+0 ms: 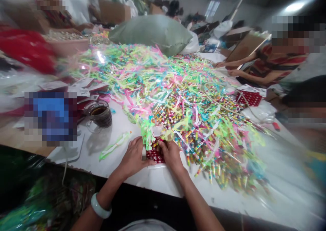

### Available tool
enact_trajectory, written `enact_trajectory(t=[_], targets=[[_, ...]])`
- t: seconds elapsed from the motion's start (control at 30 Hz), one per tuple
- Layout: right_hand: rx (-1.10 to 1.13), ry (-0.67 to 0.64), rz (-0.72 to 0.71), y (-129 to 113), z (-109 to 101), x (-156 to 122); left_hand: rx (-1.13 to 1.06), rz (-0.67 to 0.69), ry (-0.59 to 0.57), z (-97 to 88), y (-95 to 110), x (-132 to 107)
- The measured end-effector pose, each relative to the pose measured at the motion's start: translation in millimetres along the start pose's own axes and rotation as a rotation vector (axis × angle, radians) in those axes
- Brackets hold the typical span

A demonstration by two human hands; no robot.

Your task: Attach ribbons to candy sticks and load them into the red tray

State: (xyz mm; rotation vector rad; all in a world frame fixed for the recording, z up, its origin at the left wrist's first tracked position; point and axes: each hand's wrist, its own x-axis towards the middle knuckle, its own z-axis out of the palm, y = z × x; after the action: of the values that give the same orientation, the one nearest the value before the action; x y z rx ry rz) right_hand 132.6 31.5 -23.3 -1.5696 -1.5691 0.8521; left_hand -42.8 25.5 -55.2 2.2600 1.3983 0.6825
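A small dark red, white-dotted piece (155, 155), perhaps a card or shallow box, lies at the table's front edge between my hands. My left hand (133, 157) grips its left side, thumb along the near edge. My right hand (173, 156) is over its right side, with thumb and finger pinched together; whatever they hold is too small to make out. Light green ribbon streamers (147, 132) lie over the far left part of the red piece. Just beyond spreads a big heap of striped small sticks (168, 117) with coloured streamers.
Left of my hands stand a glass mug of dark drink (100, 114) and a loose green streamer (114, 145). A large grey-green sack (152, 32) lies behind the heap. Another red dotted piece (248, 97) is at right. Other people sit around the white table (142, 180).
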Motion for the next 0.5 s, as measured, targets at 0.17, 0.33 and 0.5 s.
enact_trajectory(t=[0.17, 0.33, 0.5], targets=[[-0.208, 0.029, -0.163, -9.3, 5.2, -8.9, -0.011, -0.036, -0.035, -1.4, 2.4, 1.6], [-0.062, 0.065, -0.031, 2.8, 4.0, -8.4, 0.005, -0.093, -0.049, 0.8, 2.2, 0.9], [-0.11, 0.085, -0.097, 11.6, 5.2, -9.2, 0.014, -0.081, -0.092, -0.5, 2.4, 1.9]])
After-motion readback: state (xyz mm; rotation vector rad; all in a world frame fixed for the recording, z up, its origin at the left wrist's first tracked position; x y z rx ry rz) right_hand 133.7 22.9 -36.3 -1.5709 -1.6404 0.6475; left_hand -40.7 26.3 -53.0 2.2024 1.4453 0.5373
